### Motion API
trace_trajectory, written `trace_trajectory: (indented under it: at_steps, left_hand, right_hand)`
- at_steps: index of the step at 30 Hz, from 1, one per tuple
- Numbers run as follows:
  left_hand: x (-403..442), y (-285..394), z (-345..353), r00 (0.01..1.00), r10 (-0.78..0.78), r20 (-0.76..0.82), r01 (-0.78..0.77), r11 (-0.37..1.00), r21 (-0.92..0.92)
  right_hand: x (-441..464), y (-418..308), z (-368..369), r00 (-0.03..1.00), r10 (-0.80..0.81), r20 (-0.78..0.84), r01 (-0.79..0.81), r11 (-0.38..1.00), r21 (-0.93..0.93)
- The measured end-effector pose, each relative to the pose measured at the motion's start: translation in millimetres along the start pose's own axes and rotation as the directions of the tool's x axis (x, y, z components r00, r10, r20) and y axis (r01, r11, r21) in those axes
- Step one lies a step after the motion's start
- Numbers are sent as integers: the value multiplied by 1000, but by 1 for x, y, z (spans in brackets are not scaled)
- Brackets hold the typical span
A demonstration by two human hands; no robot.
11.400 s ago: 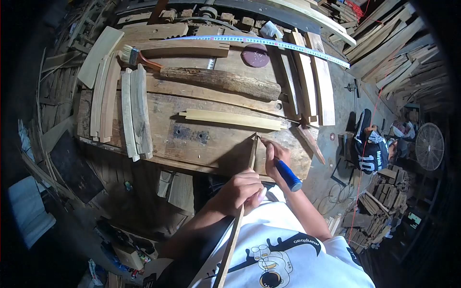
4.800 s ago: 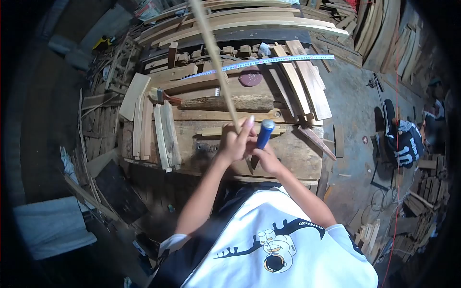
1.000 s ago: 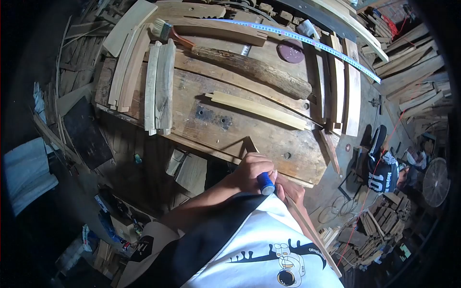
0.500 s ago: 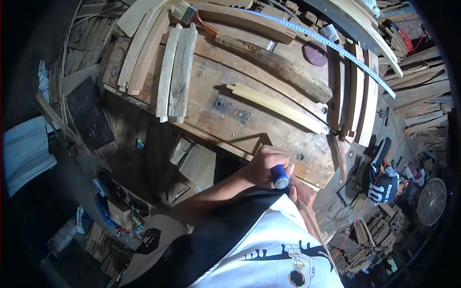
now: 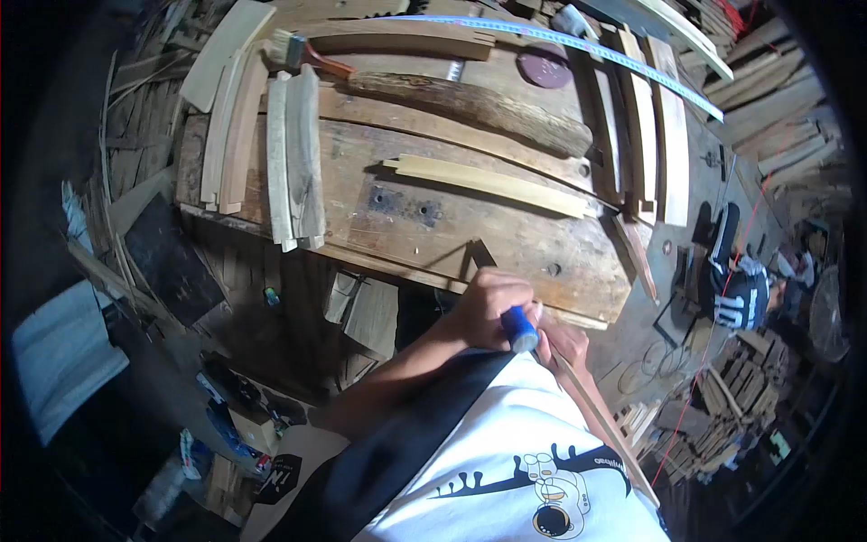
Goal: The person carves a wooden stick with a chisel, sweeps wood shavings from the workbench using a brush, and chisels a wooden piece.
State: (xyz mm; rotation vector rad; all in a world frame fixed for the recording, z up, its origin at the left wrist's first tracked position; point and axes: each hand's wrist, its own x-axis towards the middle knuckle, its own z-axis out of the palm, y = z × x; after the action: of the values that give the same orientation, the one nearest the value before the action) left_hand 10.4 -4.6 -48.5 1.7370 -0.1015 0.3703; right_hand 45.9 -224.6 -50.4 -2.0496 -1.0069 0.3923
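Observation:
My left hand (image 5: 492,303) is closed around a blue handle (image 5: 518,327) with a pale round end, which points up toward me. The rest of that tool is hidden below the fist. Close beside it, my right hand (image 5: 567,345) is closed on a narrow wooden strip (image 5: 603,411), which slants down along my shirt toward the lower right. Both hands are at the near edge of the workbench (image 5: 506,235), almost touching. Just beyond my left fist, a dark angular shape (image 5: 481,255) shows on the bench; I cannot tell what it is.
A tenoned strip (image 5: 488,185), a rough log piece (image 5: 470,108), a paintbrush (image 5: 316,59) and a purple disc (image 5: 544,65) lie on the bench. Several wooden pieces lie at both ends. A tape measure (image 5: 578,47) stretches across the back. A person (image 5: 736,294) is at the right.
The view has shifted, so the bench sits farther left and mostly higher. Both hands keep their grips, and the blue handle's tilt has changed slightly.

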Motion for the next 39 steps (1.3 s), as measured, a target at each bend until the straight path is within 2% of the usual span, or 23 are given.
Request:
trace_trajectory:
  at_steps: [1,5,9,13,15,17,20,24,27,31,39]
  left_hand:
    - [0,-4,2,1000,13,26,-14,1000,26]
    - [-2,2,4,993,47,-106,-40,997,63]
    - [-5,14,9,996,80,-46,-81,997,-8]
    - [-3,13,0,999,6,-35,-7,1000,-25]
    - [-4,8,8,999,44,23,-42,997,-66]
    - [-6,0,8,997,49,57,-51,999,20]
    - [-5,1,3,998,39,-49,-40,999,-15]
    - [-6,12,-1,996,84,6,-83,995,-60]
    - [-4,13,-1,993,66,-93,-74,994,-85]
    - [-4,-3,-2,996,-2,-88,-1,999,-35]
    - [-3,9,-4,993,-2,-122,-1,1000,-25]
  right_hand:
    - [3,-3,-1,1000,5,12,-5,1000,-6]
    - [2,-9,-4,1000,9,4,-9,1000,24]
    - [0,-10,-4,999,35,39,-36,999,22]
    - [-3,-6,2,1000,8,-7,-8,999,53]
    - [-8,-5,2,1000,19,14,-19,999,31]
    - [-5,-6,0,1000,8,22,-9,1000,29]
    - [3,-12,-1,1000,6,14,-6,999,40]
    - [0,-5,1,1000,-21,4,21,1000,-12]
    - [4,-6,0,1000,-26,-2,26,1000,-4]
    - [1,-2,3,999,-47,-22,47,999,20]
    - [7,1,-2,999,-48,-8,48,999,-7]
